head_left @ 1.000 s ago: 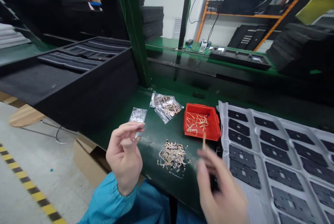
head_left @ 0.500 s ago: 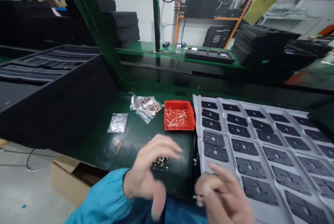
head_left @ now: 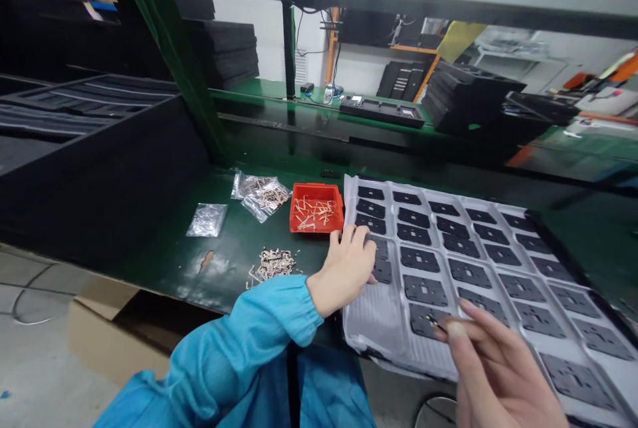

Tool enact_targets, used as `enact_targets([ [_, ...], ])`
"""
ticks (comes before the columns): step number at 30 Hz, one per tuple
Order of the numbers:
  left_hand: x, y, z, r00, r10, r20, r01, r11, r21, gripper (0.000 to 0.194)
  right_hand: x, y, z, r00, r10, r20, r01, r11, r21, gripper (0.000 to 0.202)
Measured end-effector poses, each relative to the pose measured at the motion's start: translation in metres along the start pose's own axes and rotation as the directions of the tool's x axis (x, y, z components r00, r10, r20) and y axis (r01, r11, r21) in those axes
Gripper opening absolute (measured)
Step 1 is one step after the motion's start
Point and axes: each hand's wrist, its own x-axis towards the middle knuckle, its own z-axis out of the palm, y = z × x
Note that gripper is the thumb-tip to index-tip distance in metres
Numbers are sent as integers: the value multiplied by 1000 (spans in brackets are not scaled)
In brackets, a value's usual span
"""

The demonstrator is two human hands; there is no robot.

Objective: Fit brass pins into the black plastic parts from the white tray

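My left hand reaches over the left edge of the white tray. Its fingers curl down onto a thin black plate with small cut-outs; the fingertips' contact is partly hidden. My right hand is held above the tray's near side, thumb and fingers pinched on a small thin part with a bright tip. Rows of similar black plates lie in the tray's pockets. Left of my left hand, a loose pile of small beige-and-black strips rests on the green table.
A red bin holding beige strips stands beyond my left hand. Clear bags of parts and another clear bag lie to its left. A large black box stands at left, a cardboard box below the table edge.
My left hand has moved right, from above the strip pile to the tray's left column, and its fingers have curled down. My right hand has shifted right, still pinching the small part.
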Motion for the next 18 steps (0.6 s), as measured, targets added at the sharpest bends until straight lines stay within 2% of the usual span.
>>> enact_targets([
  [3,1,0,-2,1000,0,-24,-2,993,-119,22,4,-4,12,998,44,48,-46,998,36,46],
  [6,-5,1,-11,999,32,-21,-37,947,-320,10,2,-8,21,998,-11,59,10,1000,18,42],
  [8,-17,4,-23,999,45,4,-38,876,-481,3,-2,-14,28,996,-58,71,58,998,11,38],
  [9,-26,6,-30,999,47,18,-29,832,-553,0,-4,-17,31,993,-82,86,81,996,24,36],
  [11,-45,10,-44,999,34,39,0,750,-661,7,-8,-24,39,981,-137,138,127,989,78,31],
  [13,-64,13,-56,995,-50,82,95,633,-768,10,-11,-31,47,958,-186,219,162,979,124,27],
  [16,-86,14,-66,946,-201,253,312,373,-874,19,-16,-38,57,927,-205,314,173,977,125,25],
  [18,-96,12,-67,909,-241,339,397,255,-882,26,-18,-39,61,913,-214,347,189,976,104,26],
])
